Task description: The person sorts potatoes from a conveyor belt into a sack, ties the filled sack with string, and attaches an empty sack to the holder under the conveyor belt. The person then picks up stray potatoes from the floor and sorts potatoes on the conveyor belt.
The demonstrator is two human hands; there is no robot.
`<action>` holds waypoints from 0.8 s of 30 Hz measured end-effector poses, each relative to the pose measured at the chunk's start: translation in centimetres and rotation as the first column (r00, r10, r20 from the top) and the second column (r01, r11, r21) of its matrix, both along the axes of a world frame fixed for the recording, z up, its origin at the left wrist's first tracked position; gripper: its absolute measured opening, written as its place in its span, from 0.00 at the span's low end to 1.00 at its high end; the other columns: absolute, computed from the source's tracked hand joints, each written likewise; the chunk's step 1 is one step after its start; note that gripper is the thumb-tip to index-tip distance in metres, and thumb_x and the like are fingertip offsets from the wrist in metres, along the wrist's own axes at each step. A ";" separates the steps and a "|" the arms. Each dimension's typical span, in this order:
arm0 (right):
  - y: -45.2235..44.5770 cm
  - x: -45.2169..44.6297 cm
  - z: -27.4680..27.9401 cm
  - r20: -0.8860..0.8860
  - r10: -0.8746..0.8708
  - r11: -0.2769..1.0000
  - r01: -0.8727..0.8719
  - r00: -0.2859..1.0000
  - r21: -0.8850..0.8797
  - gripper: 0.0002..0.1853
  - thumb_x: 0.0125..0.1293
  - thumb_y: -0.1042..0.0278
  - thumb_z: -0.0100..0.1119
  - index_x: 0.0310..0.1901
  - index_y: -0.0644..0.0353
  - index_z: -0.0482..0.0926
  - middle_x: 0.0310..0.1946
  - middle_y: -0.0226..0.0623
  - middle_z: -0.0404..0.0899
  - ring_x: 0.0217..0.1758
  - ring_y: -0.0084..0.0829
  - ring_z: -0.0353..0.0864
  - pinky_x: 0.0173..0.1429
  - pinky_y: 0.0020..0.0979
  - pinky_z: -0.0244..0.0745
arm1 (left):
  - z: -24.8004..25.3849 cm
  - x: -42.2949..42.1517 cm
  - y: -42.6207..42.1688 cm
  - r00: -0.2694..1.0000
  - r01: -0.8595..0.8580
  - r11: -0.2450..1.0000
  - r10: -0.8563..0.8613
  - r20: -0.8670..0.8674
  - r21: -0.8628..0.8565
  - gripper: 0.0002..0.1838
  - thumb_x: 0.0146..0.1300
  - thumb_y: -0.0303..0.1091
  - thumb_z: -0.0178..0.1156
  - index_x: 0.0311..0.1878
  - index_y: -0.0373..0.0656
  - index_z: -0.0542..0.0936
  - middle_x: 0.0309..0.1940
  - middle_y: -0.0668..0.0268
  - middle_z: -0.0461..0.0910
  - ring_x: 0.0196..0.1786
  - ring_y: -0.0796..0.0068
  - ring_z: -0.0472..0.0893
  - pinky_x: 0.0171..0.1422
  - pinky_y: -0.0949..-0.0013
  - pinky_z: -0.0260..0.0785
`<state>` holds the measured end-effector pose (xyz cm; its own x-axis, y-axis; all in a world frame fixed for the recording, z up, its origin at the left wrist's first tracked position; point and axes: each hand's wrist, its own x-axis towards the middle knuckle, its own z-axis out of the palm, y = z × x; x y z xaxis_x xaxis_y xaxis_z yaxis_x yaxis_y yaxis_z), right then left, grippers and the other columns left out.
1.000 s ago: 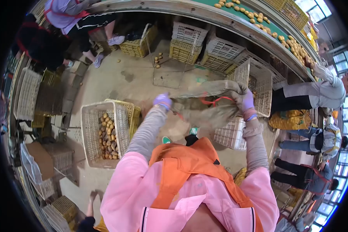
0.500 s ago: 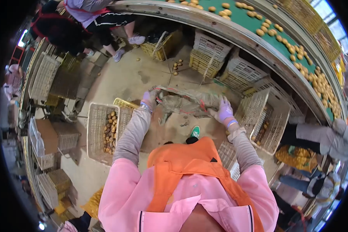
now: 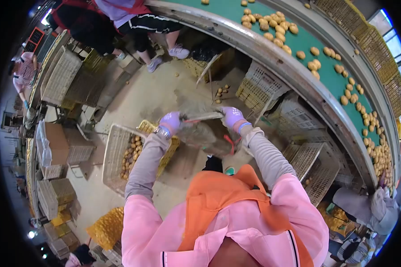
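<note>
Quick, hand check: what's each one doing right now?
Left hand: closed, holding one end of the grey sack's upper edge.
Right hand: closed, holding the other end of that edge.

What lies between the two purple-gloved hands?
In the head view, a limp, grey, cloth-like sack with red cord hangs between left hand and right hand.
</note>
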<state>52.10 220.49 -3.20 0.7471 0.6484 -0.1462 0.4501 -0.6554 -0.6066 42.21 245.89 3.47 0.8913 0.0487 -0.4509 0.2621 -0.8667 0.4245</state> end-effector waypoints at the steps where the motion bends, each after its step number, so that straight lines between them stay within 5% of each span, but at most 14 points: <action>1: 0.0 1.6 0.8 0.016 -0.008 1.000 0.008 1.000 -0.016 0.19 0.53 0.64 0.58 0.49 0.47 0.79 0.36 0.46 0.81 0.42 0.47 0.80 0.48 0.39 0.75 | -0.8 0.6 1.2 1.000 0.008 1.000 -0.008 0.016 -0.016 0.20 0.50 0.50 0.66 0.44 0.51 0.83 0.37 0.56 0.83 0.38 0.61 0.82 0.45 0.64 0.73; 3: 0.1 4.7 1.8 -0.138 0.101 0.994 -0.096 0.985 0.043 0.19 0.55 0.68 0.56 0.51 0.47 0.77 0.38 0.44 0.81 0.44 0.47 0.79 0.50 0.41 0.74 | -2.7 2.1 2.4 0.973 0.223 0.963 -0.229 0.022 0.154 0.15 0.53 0.46 0.64 0.43 0.54 0.83 0.37 0.59 0.83 0.41 0.59 0.82 0.46 0.60 0.73; 6: 1.1 9.5 1.1 -0.210 0.085 0.995 -0.092 0.974 -0.025 0.17 0.58 0.65 0.58 0.51 0.50 0.78 0.39 0.45 0.82 0.44 0.44 0.80 0.50 0.37 0.74 | -5.3 5.1 3.9 0.973 0.230 0.925 -0.228 -0.042 0.303 0.11 0.55 0.42 0.60 0.41 0.55 0.83 0.37 0.61 0.83 0.43 0.60 0.81 0.46 0.58 0.73; 9: 2.0 14.4 -1.4 -0.289 0.025 0.999 -0.013 0.957 0.042 0.15 0.60 0.61 0.60 0.49 0.53 0.80 0.40 0.42 0.83 0.44 0.37 0.82 0.51 0.34 0.74 | -7.3 8.9 5.6 0.993 0.112 0.954 -0.119 0.010 0.278 0.09 0.56 0.38 0.58 0.39 0.54 0.83 0.37 0.60 0.83 0.44 0.59 0.81 0.47 0.57 0.73; 11: 2.2 17.6 -1.6 -0.399 -0.113 0.992 0.129 0.910 0.014 0.14 0.62 0.62 0.60 0.46 0.58 0.81 0.37 0.38 0.83 0.40 0.29 0.81 0.49 0.29 0.73 | -10.9 11.0 7.3 0.995 0.063 0.961 -0.081 0.054 0.269 0.11 0.51 0.43 0.65 0.37 0.51 0.83 0.34 0.58 0.82 0.42 0.56 0.81 0.45 0.57 0.72; 13: 1.8 20.9 -3.6 -0.468 -0.193 0.978 0.209 0.862 -0.017 0.12 0.62 0.64 0.60 0.45 0.60 0.80 0.35 0.33 0.82 0.39 0.21 0.77 0.49 0.26 0.72 | -12.7 13.0 7.6 0.972 -0.222 0.974 0.224 0.072 -0.042 0.12 0.51 0.41 0.66 0.37 0.47 0.82 0.33 0.56 0.82 0.41 0.56 0.81 0.45 0.57 0.72; 15: 1.0 23.9 -7.5 -0.508 -0.201 0.949 0.296 0.838 0.113 0.12 0.62 0.66 0.61 0.45 0.62 0.79 0.35 0.31 0.81 0.39 0.19 0.75 0.49 0.23 0.71 | -19.1 13.7 6.9 0.934 -0.323 0.938 0.337 0.116 -0.124 0.11 0.52 0.34 0.67 0.38 0.42 0.80 0.30 0.60 0.82 0.37 0.62 0.82 0.41 0.63 0.72; 17: 0.7 25.9 -9.5 -0.564 -0.215 0.913 0.369 0.797 0.173 0.14 0.63 0.64 0.60 0.46 0.62 0.79 0.38 0.33 0.82 0.41 0.22 0.76 0.50 0.25 0.71 | -24.4 15.1 5.3 0.788 -0.453 0.574 0.616 -0.005 -0.682 0.11 0.52 0.31 0.66 0.38 0.42 0.78 0.30 0.66 0.81 0.33 0.73 0.79 0.40 0.70 0.71; 18: 1.1 27.7 -10.2 -0.599 -0.224 0.853 0.451 0.769 0.261 0.16 0.63 0.61 0.60 0.47 0.63 0.79 0.40 0.36 0.82 0.43 0.24 0.77 0.52 0.26 0.70 | -24.9 15.4 3.8 0.717 -0.464 0.437 0.697 -0.036 -0.770 0.11 0.51 0.27 0.68 0.37 0.41 0.76 0.28 0.70 0.78 0.32 0.81 0.74 0.38 0.74 0.70; 19: 1.1 29.6 -11.8 -0.602 -0.214 0.861 0.439 0.770 0.256 0.16 0.63 0.61 0.60 0.47 0.63 0.79 0.40 0.36 0.82 0.43 0.24 0.77 0.52 0.26 0.70 | -24.5 16.2 2.7 0.705 -0.475 0.427 0.708 -0.042 -0.770 0.11 0.51 0.27 0.68 0.37 0.41 0.76 0.28 0.70 0.78 0.32 0.81 0.74 0.38 0.74 0.70; 21: 0.0 32.3 -15.8 -0.352 -0.403 0.873 0.471 0.845 0.131 0.22 0.63 0.55 0.59 0.51 0.64 0.77 0.46 0.41 0.81 0.50 0.32 0.78 0.57 0.30 0.68 | -24.6 17.3 0.8 0.726 -0.543 0.161 0.582 -0.365 -0.824 0.13 0.53 0.24 0.66 0.42 0.39 0.77 0.34 0.67 0.80 0.37 0.79 0.78 0.44 0.74 0.71; 23: 0.3 34.9 -16.6 -0.436 -0.374 0.883 0.458 0.818 0.101 0.27 0.63 0.51 0.57 0.55 0.65 0.73 0.53 0.46 0.77 0.57 0.38 0.75 0.61 0.32 0.65 | -23.8 19.0 0.2 0.746 -0.557 0.164 0.530 -0.404 -0.814 0.15 0.54 0.25 0.66 0.45 0.38 0.77 0.38 0.65 0.81 0.40 0.77 0.78 0.47 0.74 0.71; 24: 0.1 36.9 -18.4 -0.291 -0.374 0.904 0.417 0.881 0.100 0.27 0.64 0.52 0.57 0.56 0.65 0.72 0.55 0.46 0.76 0.59 0.38 0.74 0.63 0.33 0.64 | -20.5 20.5 0.6 0.809 -0.565 0.452 0.468 -0.356 -0.690 0.16 0.55 0.27 0.66 0.48 0.37 0.77 0.40 0.65 0.81 0.42 0.77 0.78 0.48 0.74 0.71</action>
<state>89.03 220.61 -21.60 0.8952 0.3371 -0.2913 -0.0133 -0.6333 -0.7738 62.74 246.44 -17.06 0.7663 0.0973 -0.6350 0.6332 0.0528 0.7722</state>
